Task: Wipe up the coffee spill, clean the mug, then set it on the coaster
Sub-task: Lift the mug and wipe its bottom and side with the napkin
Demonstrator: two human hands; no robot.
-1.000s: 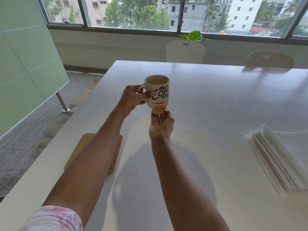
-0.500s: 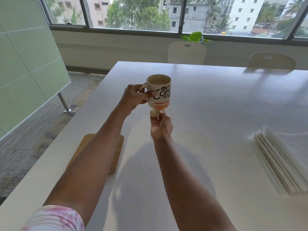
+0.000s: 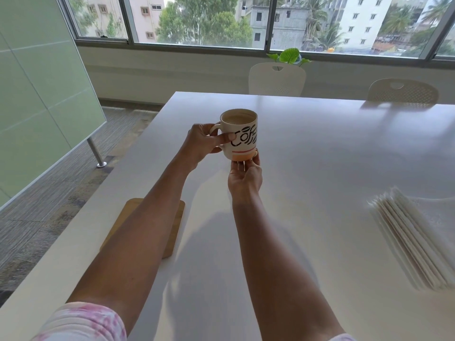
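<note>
A cream mug (image 3: 242, 134) with black lettering and an orange band, filled with milky coffee, is held upright above the white table (image 3: 320, 143). My left hand (image 3: 202, 143) grips its handle, thumb pressed on the side. My right hand (image 3: 245, 178) is cupped under the mug, fingertips against the base; whatever they hold is hidden. A wooden coaster (image 3: 126, 212) lies near the table's left edge, partly covered by my left forearm. I see no spill on the table.
A fanned stack of white paper napkins (image 3: 413, 237) lies at the right. Two white chairs (image 3: 277, 78) (image 3: 402, 91) stand at the far edge. A frosted glass panel (image 3: 37, 107) on a metal leg stands left of the table.
My right hand has risen and closed against the mug's base. The small pale wad seen in its fingertips half a second ago is now hidden. The mug stays held aloft.
</note>
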